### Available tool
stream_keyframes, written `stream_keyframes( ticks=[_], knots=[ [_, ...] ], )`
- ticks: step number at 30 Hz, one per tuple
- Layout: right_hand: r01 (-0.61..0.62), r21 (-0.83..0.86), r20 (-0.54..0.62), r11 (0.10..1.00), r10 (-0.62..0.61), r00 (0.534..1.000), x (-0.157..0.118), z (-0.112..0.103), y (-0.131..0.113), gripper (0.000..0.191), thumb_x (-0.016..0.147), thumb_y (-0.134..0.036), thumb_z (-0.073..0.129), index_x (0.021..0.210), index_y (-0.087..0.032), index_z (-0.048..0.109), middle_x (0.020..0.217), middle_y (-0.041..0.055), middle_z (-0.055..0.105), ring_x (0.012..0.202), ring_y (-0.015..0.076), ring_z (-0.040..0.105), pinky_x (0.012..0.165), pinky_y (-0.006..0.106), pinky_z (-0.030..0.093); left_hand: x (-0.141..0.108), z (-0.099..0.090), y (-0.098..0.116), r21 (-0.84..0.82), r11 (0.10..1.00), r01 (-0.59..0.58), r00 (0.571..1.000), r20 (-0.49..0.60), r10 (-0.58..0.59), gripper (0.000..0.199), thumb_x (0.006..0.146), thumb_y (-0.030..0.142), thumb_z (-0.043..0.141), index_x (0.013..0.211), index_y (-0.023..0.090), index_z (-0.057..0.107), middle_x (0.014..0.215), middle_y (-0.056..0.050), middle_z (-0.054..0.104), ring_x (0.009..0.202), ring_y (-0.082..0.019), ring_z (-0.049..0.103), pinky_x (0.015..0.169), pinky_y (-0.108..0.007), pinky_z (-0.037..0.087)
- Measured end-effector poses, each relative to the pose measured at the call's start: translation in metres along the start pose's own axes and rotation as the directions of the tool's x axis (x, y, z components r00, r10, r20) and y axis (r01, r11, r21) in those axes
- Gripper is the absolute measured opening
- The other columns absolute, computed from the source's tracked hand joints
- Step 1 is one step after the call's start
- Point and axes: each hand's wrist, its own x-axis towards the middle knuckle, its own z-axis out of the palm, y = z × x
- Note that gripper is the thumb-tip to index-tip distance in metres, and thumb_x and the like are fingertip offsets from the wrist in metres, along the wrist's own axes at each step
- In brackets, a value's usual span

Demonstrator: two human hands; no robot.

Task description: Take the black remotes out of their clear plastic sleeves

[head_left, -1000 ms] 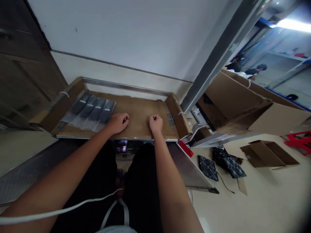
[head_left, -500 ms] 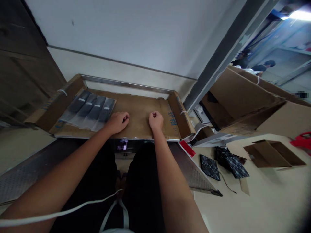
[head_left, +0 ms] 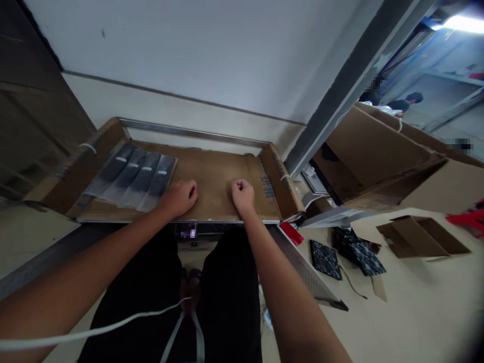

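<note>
My left hand (head_left: 180,197) rests in a loose fist on the cardboard lining (head_left: 212,171) of a shallow tray-like table. Just left of it lie several clear plastic bags (head_left: 144,176), overlapping in a row, each with a dark folded item and a small white label or band. Whether the hand touches the nearest bag I cannot tell. My right hand (head_left: 244,195) is also curled into a fist, resting near the tray's right side, beside blue printed characters. No object shows in either hand.
Cardboard side walls (head_left: 283,179) are tied on with white ties. At right stands a large open carton (head_left: 381,156); on the floor lie dark patterned packages (head_left: 325,258) and a smaller box (head_left: 425,236). A white cable (head_left: 124,320) crosses my lap. People are in the background.
The view has shifted slightly. Both hands stay in loose fists on the cardboard, and the plastic bags lie as before.
</note>
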Motion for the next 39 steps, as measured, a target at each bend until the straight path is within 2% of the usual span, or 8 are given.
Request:
stream_keyframes(
  ticks=[6,10,13,18,32,35,37,39],
  knots=[
    [-0.042,0.069,0.018,0.997,0.041,0.999,-0.004,-0.011,0.006,0.024,0.071,-0.040,0.054,0.072,-0.018,0.064,0.062,-0.0015,0.056,0.061,0.0148,0.048,0.061,0.026,0.037,0.004,-0.001,0.003,0.048,0.999,0.018,1.000,0.008,-0.018,0.009,0.087,0.022,0.049,0.086,0.019,0.057,0.079,-0.005,0.064,0.075,-0.020,0.057,0.069,-0.032,0.038],
    [-0.054,0.099,0.061,0.994,0.048,0.997,0.003,-0.011,0.008,0.027,0.070,-0.041,0.056,0.075,-0.017,0.066,0.066,-0.0004,0.058,0.063,0.0155,0.050,0.062,0.027,0.038,0.003,-0.001,0.001,0.006,1.000,0.011,1.000,0.005,-0.011,0.008,0.087,0.020,0.049,0.084,0.020,0.057,0.078,-0.004,0.063,0.074,-0.019,0.057,0.069,-0.032,0.037],
    [-0.030,0.146,0.038,0.989,0.025,0.999,0.012,-0.009,0.011,0.027,0.070,-0.040,0.054,0.077,-0.017,0.066,0.068,0.0000,0.059,0.064,0.0155,0.051,0.064,0.027,0.039,0.002,-0.001,0.000,-0.010,1.000,0.001,1.000,0.001,0.000,0.010,0.087,0.020,0.049,0.084,0.020,0.058,0.078,-0.004,0.063,0.073,-0.019,0.057,0.070,-0.031,0.038],
    [0.068,0.041,0.027,0.997,-0.070,0.997,0.015,-0.005,0.010,0.022,0.071,-0.037,0.052,0.072,-0.018,0.064,0.065,-0.0011,0.057,0.063,0.0153,0.050,0.063,0.026,0.038,0.004,-0.001,0.000,-0.002,1.000,0.005,1.000,-0.004,-0.005,0.010,0.088,0.022,0.050,0.085,0.020,0.059,0.077,-0.004,0.063,0.073,-0.019,0.057,0.069,-0.031,0.037],
    [0.055,0.026,-0.014,0.998,-0.055,0.998,0.014,-0.005,0.011,0.022,0.073,-0.037,0.051,0.074,-0.018,0.063,0.064,-0.0020,0.055,0.063,0.0151,0.049,0.063,0.026,0.037,0.008,-0.003,0.000,-0.023,0.999,0.027,1.000,-0.008,-0.028,0.012,0.088,0.022,0.049,0.087,0.019,0.060,0.079,-0.005,0.064,0.075,-0.019,0.058,0.071,-0.031,0.041],
    [0.056,0.033,-0.029,0.998,-0.055,0.998,0.013,-0.006,0.011,0.023,0.074,-0.038,0.051,0.073,-0.018,0.063,0.064,-0.0016,0.056,0.063,0.0151,0.049,0.063,0.026,0.038,-0.012,-0.010,0.019,-0.153,0.986,-0.064,0.995,-0.088,0.051,0.017,0.091,0.024,0.046,0.094,0.019,0.062,0.087,-0.006,0.066,0.080,-0.019,0.060,0.077,-0.032,0.045],
    [0.050,0.038,-0.036,0.998,-0.049,0.998,0.013,-0.006,0.010,0.024,0.074,-0.039,0.051,0.073,-0.018,0.062,0.064,-0.0018,0.055,0.063,0.0150,0.048,0.063,0.026,0.037,-0.046,-0.006,0.036,-0.257,0.952,-0.168,0.984,-0.097,0.147,0.021,0.094,0.026,0.044,0.097,0.020,0.063,0.090,-0.006,0.066,0.084,-0.019,0.061,0.081,-0.033,0.047],
    [0.045,0.047,-0.035,0.998,-0.044,0.998,0.013,-0.007,0.010,0.023,0.074,-0.038,0.051,0.074,-0.018,0.062,0.064,-0.0020,0.054,0.063,0.0149,0.048,0.062,0.026,0.037,-0.090,0.011,0.048,-0.361,0.887,-0.289,0.935,0.092,0.343,0.022,0.094,0.029,0.046,0.090,0.023,0.066,0.086,-0.006,0.066,0.084,-0.019,0.062,0.083,-0.034,0.049]
  ],
)
